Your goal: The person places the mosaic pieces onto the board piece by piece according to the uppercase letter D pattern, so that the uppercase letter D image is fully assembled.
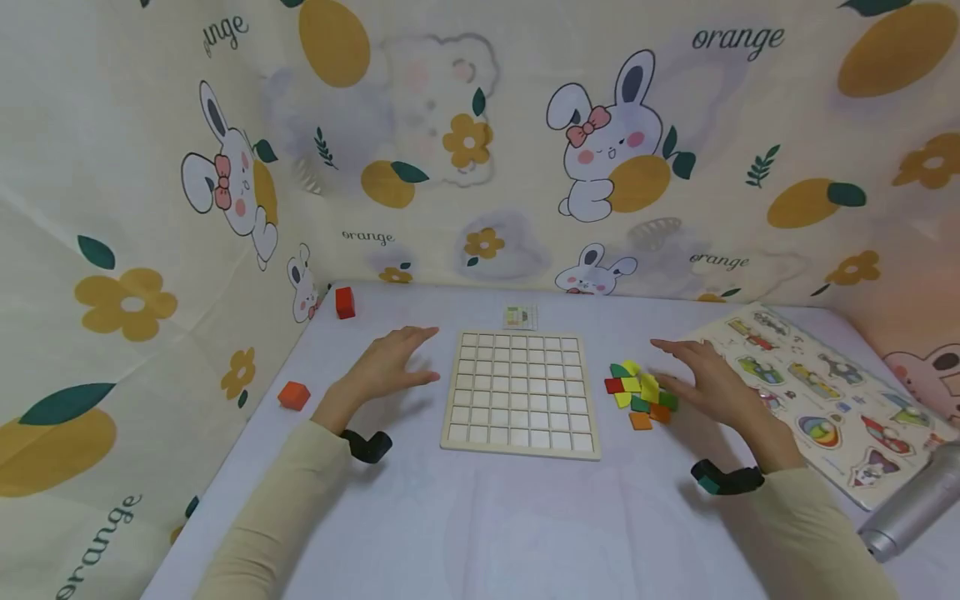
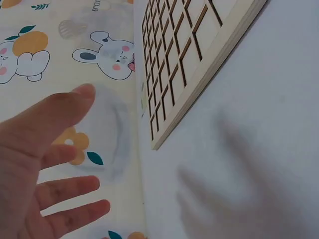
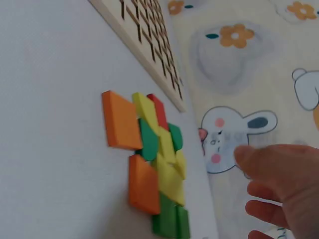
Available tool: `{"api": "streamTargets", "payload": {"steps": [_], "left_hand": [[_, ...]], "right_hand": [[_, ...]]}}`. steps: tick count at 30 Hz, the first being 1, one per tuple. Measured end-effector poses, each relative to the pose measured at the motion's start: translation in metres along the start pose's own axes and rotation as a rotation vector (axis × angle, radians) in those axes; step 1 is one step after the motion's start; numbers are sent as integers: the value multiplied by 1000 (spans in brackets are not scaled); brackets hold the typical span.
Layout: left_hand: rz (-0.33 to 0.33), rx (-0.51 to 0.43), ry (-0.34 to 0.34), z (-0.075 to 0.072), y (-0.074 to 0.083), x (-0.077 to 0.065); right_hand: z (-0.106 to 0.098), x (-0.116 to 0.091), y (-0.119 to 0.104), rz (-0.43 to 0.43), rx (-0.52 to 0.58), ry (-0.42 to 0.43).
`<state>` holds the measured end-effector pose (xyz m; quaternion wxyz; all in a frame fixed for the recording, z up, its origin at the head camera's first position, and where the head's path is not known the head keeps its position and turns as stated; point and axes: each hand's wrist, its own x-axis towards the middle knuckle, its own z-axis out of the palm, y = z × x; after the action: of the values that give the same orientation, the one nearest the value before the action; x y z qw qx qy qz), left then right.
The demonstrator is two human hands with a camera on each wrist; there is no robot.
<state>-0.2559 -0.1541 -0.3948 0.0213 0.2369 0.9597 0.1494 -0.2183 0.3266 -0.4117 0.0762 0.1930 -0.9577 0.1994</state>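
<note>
A square wooden grid board (image 1: 519, 388) with pale cells in rows lies flat on the white table, its cells bare. Left of it hovers my left hand (image 1: 386, 364), fingers extended and thumb apart, holding nothing. In the left wrist view the left hand (image 2: 55, 164) has a bare palm, with a shadow on the cloth beside it. On the board's right lies a loose cluster of small coloured tiles (image 1: 632, 386) in red, yellow, green and orange. My right hand (image 1: 708, 385) is held over the cluster's right side, fingers loosely extended. The right wrist view shows the tiles (image 3: 164, 144) apart from the right hand (image 3: 284, 184).
A red block (image 1: 345, 302) and an orange-red block (image 1: 294, 395) sit near the table's left edge. Behind the board lies a small printed card (image 1: 521, 317). A picture puzzle board (image 1: 817, 417) and a silver cylinder (image 1: 907, 504) are at the right. Patterned cloth walls enclose the table.
</note>
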Motion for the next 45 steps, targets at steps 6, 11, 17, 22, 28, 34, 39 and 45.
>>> {"api": "streamTargets", "payload": {"steps": [6,11,17,22,28,34,39,45], "left_hand": [[29,-94,-43,13,-2,0],[63,-161,-63,25,-6,3],[65,-188,-93,36,-7,6],[59,-215,-105,41,-5,7],[47,-206,-121,48,-4,10],[41,-161,-107,53,-4,11],[56,-129,-87,57,-6,11],[46,-143,-91,57,-6,12]], "right_hand": [[11,-5,12,-2,28,30],[18,-10,20,17,45,32],[23,-12,26,53,55,14],[26,-13,29,58,17,5],[32,-14,33,114,18,0],[38,-15,36,119,15,33],[40,-16,36,88,-4,80],[40,-16,36,100,-3,91]]}}
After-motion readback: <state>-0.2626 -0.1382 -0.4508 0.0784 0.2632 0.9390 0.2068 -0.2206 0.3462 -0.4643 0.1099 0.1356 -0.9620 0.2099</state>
